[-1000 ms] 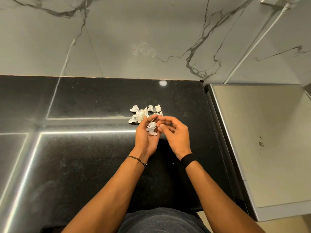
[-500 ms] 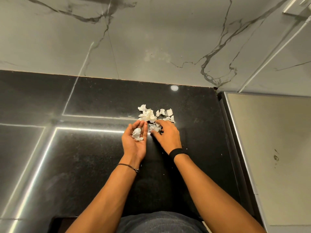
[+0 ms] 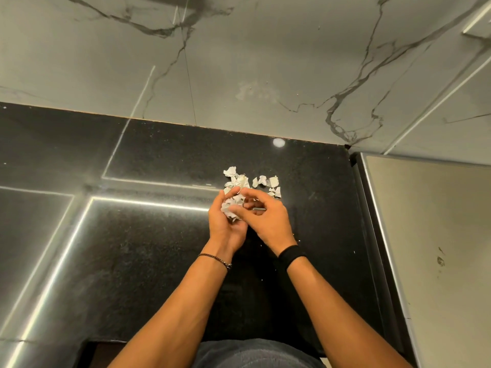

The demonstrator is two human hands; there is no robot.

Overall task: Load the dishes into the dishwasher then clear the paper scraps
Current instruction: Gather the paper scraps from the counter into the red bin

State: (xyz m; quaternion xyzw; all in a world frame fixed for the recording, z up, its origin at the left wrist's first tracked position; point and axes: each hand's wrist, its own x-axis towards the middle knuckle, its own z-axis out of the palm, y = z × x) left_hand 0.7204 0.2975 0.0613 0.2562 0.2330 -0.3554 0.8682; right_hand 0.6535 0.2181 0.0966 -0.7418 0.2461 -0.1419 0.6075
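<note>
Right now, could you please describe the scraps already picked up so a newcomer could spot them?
Find the black countertop below the marble wall. Near its middle, the left hand cups a crumpled white wad; unlike the loose scraps beyond, it sits in a palm.

Crumpled white paper scraps [image 3: 261, 181] lie clustered on black countertop [image 3: 159, 235], some in left hand [image 3: 225, 224].

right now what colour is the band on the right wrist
Black. The wristband shows best in the head view.
</note>
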